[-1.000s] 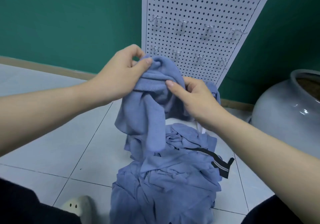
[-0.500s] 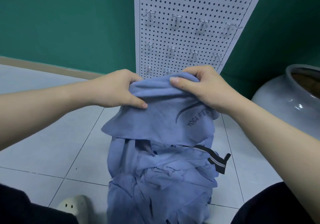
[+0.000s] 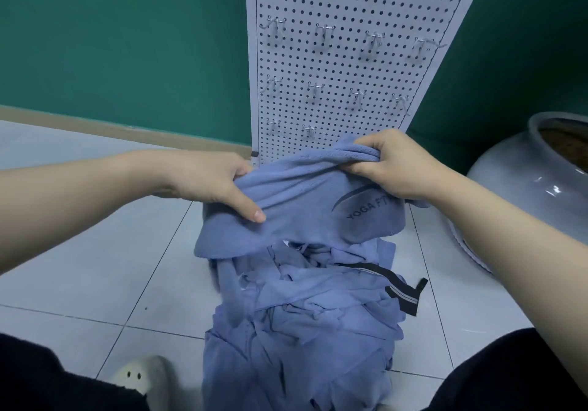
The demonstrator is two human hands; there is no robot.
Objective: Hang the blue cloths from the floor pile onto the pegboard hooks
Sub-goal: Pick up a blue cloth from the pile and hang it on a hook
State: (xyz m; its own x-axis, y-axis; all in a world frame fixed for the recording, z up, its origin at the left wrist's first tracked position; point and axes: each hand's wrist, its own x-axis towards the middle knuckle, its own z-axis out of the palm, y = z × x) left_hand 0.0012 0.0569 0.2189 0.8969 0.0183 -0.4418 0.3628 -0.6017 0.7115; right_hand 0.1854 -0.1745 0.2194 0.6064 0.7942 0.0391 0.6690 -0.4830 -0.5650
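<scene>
Both hands hold one blue cloth (image 3: 305, 207) stretched above the floor pile (image 3: 302, 331); dark lettering and a curved line show on its right side. My left hand (image 3: 213, 185) grips its left top edge, thumb pressed on the front. My right hand (image 3: 397, 165) bunches the right top edge in curled fingers. Behind stands the white pegboard (image 3: 346, 0), leaning on the green wall, with several bare metal hooks (image 3: 324, 33) in rows. The cloth hides the board's bottom.
A large grey glazed pot (image 3: 521, 188) stands on the floor at the right. A black strap with pale stripes (image 3: 401, 293) lies in the pile. A pale slipper (image 3: 140, 379) and dark trouser legs sit at the bottom edge. White tiled floor spreads to the left.
The bunched cloth has been pulled open and spread wide between my hands. My left hand dropped lower and my right hand moved right along the top edge.
</scene>
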